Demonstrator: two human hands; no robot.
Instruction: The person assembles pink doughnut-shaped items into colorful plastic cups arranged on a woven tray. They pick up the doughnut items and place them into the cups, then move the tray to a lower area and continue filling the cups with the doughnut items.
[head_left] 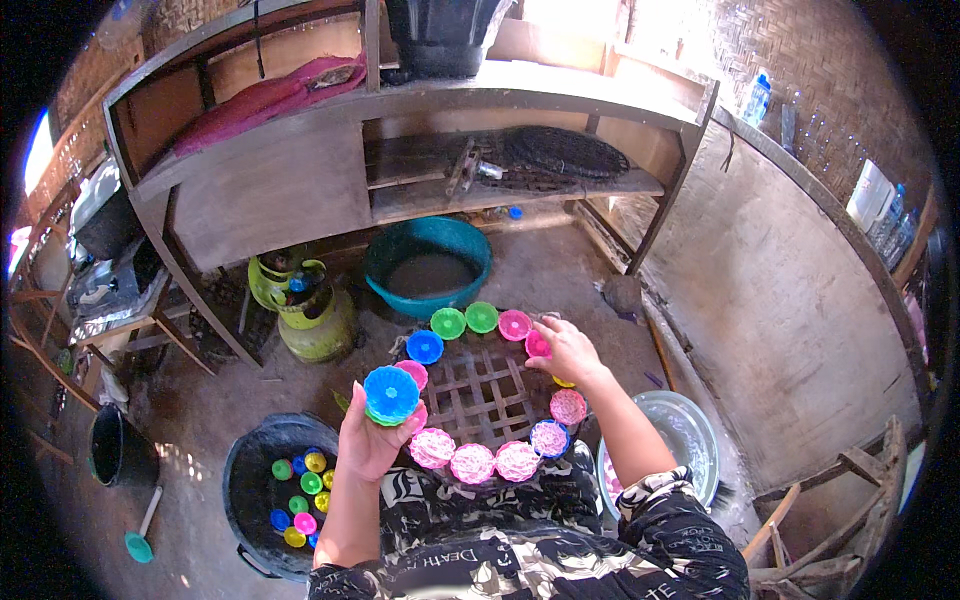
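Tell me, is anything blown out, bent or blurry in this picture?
Head view: glare burns out the upper right, beside the woven wall; in the head view, the wooden shelf bows with fisheye distortion, and black rounds off the corners; also in the head view, the blue cup in the left hand looks clear, with no obvious blur.

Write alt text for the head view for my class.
A person's left hand holds stacked fluted cups, blue above green, while the right hand is at a pink cup on a woven lattice tray ringed with colourful cups, some with pink-and-white filling. A black tub of cups stands at left, a pale basin at right.
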